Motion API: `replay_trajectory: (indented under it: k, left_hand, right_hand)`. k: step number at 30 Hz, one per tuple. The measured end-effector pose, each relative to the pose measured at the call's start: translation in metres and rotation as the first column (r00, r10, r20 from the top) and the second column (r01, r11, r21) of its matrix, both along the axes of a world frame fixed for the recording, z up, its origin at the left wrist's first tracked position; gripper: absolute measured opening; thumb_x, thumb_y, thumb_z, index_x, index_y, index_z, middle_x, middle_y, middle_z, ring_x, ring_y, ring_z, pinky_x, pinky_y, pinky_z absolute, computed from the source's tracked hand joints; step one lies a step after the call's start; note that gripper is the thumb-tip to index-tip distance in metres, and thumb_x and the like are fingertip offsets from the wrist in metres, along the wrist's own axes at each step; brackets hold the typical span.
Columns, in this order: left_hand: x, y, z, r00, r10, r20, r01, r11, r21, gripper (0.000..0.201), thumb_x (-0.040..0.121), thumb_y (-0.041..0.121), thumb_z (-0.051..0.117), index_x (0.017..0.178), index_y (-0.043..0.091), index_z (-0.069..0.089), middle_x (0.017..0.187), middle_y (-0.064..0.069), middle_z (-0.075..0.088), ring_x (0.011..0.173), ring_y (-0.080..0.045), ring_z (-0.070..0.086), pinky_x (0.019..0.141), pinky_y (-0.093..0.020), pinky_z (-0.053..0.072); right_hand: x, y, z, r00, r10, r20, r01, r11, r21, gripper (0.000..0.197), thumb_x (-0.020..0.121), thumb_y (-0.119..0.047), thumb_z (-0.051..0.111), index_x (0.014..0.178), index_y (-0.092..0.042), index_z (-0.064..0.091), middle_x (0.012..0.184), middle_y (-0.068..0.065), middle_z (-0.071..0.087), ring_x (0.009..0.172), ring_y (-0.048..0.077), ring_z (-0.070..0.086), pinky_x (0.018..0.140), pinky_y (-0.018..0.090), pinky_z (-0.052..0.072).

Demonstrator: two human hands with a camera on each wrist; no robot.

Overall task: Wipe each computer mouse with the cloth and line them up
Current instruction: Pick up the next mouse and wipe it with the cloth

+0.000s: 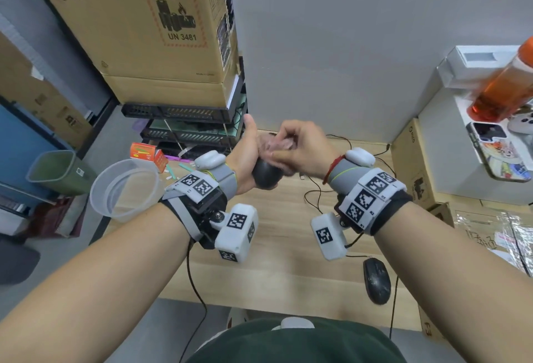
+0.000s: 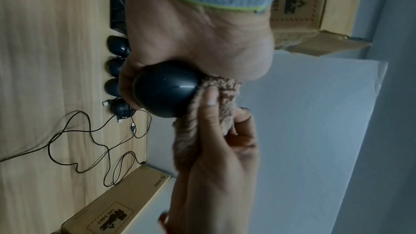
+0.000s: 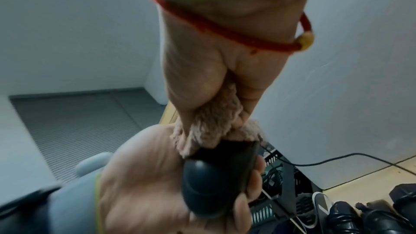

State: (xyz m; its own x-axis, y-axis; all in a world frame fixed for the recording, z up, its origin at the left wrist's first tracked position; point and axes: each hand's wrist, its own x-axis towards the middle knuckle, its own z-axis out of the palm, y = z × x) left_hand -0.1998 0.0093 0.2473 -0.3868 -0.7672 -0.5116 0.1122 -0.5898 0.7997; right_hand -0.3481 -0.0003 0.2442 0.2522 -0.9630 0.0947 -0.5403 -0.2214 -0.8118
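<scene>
at the far left of the head view we see a green bin point(image 1: 59, 173) on the floor, then a clear plastic tub point(image 1: 127, 189) at the left edge of the wooden desk point(image 1: 277, 270), with stacked cardboard boxes point(image 1: 138, 28) behind it.

moving in, our left hand point(image 1: 245, 160) is raised above the desk, its fingers curled round a black mouse point(image 1: 266, 176); the thumb sticks up. in the left wrist view the rounded rear of that mouse point(image 2: 165, 88) bulges out of the left hand point(image 2: 198, 42).

our right hand point(image 1: 302, 147) meets it from the other side, fingers bunched round a pinkish-tan cloth point(image 1: 278, 146) and pressing it against the front part of the mouse. the right wrist view shows the cloth point(image 3: 209, 127) squeezed in the right hand point(image 3: 202, 77), touching the top of the mouse point(image 3: 216, 181).

in the left wrist view, four more dark mice point(image 2: 118, 76) sit side by side in a row at the back of the desk, loose cables point(image 2: 90, 140) trailing from them.

further right, a lone black mouse point(image 1: 376, 280) lies on the desk near its front edge, well apart from the hands. at the far right, an orange bottle point(image 1: 501, 85) and a phone point(image 1: 496, 155) rest on white boxes point(image 1: 450, 160).
</scene>
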Motion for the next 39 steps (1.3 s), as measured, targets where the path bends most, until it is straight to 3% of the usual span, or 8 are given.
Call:
replay_trajectory:
  k: [10, 15, 21, 26, 29, 32, 35, 39]
  left_hand:
    - [0.009, 0.002, 0.01, 0.999, 0.016, -0.041, -0.012, 0.995, 0.097, 0.073, 0.099, 0.069, 0.009, 0.13, 0.023, 0.056, 0.119, -0.01, 0.07, 0.093, -0.035, 0.068, 0.097, -0.06, 0.041]
    - [0.005, 0.001, 0.015, 0.988, 0.151, -0.042, -0.146, 0.983, 0.113, 0.047, 0.105, 0.049, 0.023, 0.089, 0.021, 0.057, 0.089, -0.008, 0.067, 0.064, -0.024, 0.063, 0.073, -0.033, 0.039]
    - [-0.007, 0.009, 0.013, 0.981, 0.07, -0.18, -0.046, 0.99, 0.131, 0.077, 0.101, 0.066, 0.006, 0.133, 0.016, 0.055, 0.114, -0.007, 0.07, 0.087, -0.008, 0.068, 0.055, -0.028, 0.059]
    - [-0.005, 0.004, 0.015, 0.959, 0.055, -0.277, -0.015, 0.989, 0.144, 0.1, 0.089, 0.082, 0.001, 0.131, 0.009, 0.055, 0.112, -0.019, 0.068, 0.085, -0.031, 0.072, 0.068, -0.035, 0.06]
    - [0.005, -0.002, 0.015, 0.956, 0.148, -0.255, -0.104, 0.979, 0.177, 0.078, 0.095, 0.076, 0.007, 0.13, 0.019, 0.049, 0.125, -0.021, 0.058, 0.074, -0.03, 0.069, 0.055, -0.038, 0.057]
    - [0.012, -0.01, 0.012, 0.985, 0.091, -0.144, -0.068, 0.985, 0.16, 0.042, 0.102, 0.062, 0.026, 0.112, 0.03, 0.053, 0.113, -0.012, 0.06, 0.074, -0.026, 0.061, 0.07, -0.043, 0.049]
    - [0.012, -0.012, 0.008, 0.999, -0.049, -0.004, 0.049, 0.993, 0.111, 0.028, 0.1, 0.046, 0.041, 0.099, 0.027, 0.062, 0.097, -0.008, 0.067, 0.082, -0.03, 0.066, 0.084, -0.057, 0.05]
    - [0.007, -0.012, 0.012, 0.998, -0.05, 0.048, 0.047, 0.997, 0.063, 0.02, 0.098, 0.032, 0.048, 0.095, 0.02, 0.063, 0.089, -0.014, 0.067, 0.084, -0.037, 0.067, 0.095, -0.065, 0.043]
  right_hand:
    - [-0.002, 0.006, 0.005, 0.991, -0.075, 0.113, 0.067, 0.995, 0.07, 0.031, 0.072, -0.025, 0.084, 0.07, -0.025, 0.053, 0.064, -0.007, 0.057, 0.055, 0.013, 0.052, 0.051, 0.032, 0.046]
    - [0.007, 0.014, 0.014, 0.996, 0.07, -0.048, -0.065, 0.994, 0.089, 0.038, 0.067, -0.016, 0.086, 0.069, -0.025, 0.05, 0.061, -0.007, 0.053, 0.049, 0.008, 0.046, 0.047, 0.021, 0.037]
    - [0.005, -0.014, 0.012, 0.965, -0.26, 0.044, 0.262, 0.964, -0.04, 0.033, 0.071, -0.029, 0.084, 0.074, -0.024, 0.052, 0.066, -0.011, 0.054, 0.064, 0.008, 0.048, 0.059, 0.022, 0.038]
    - [0.006, 0.001, 0.015, 0.996, -0.092, 0.02, 0.093, 0.995, -0.03, 0.033, 0.072, -0.025, 0.086, 0.08, -0.021, 0.054, 0.068, -0.011, 0.056, 0.057, -0.004, 0.047, 0.053, 0.013, 0.038]
    - [0.006, 0.012, 0.014, 0.996, 0.085, -0.026, -0.084, 0.995, 0.055, 0.037, 0.07, -0.016, 0.086, 0.077, -0.023, 0.05, 0.059, -0.012, 0.056, 0.049, 0.002, 0.049, 0.047, 0.021, 0.04]
    - [0.004, 0.009, 0.011, 0.989, 0.141, 0.054, -0.147, 0.977, 0.152, 0.036, 0.066, -0.019, 0.087, 0.076, -0.021, 0.052, 0.058, -0.01, 0.06, 0.057, 0.024, 0.063, 0.046, 0.031, 0.048]
    - [-0.001, -0.003, 0.011, 0.999, -0.037, 0.027, 0.036, 0.999, 0.021, 0.035, 0.064, -0.032, 0.087, 0.072, -0.026, 0.054, 0.068, -0.013, 0.056, 0.064, 0.005, 0.055, 0.061, 0.027, 0.046]
    - [0.002, -0.003, 0.012, 0.998, -0.054, 0.008, 0.054, 0.998, 0.044, 0.038, 0.068, -0.029, 0.089, 0.073, -0.024, 0.052, 0.065, -0.01, 0.057, 0.054, 0.005, 0.049, 0.049, 0.026, 0.042]
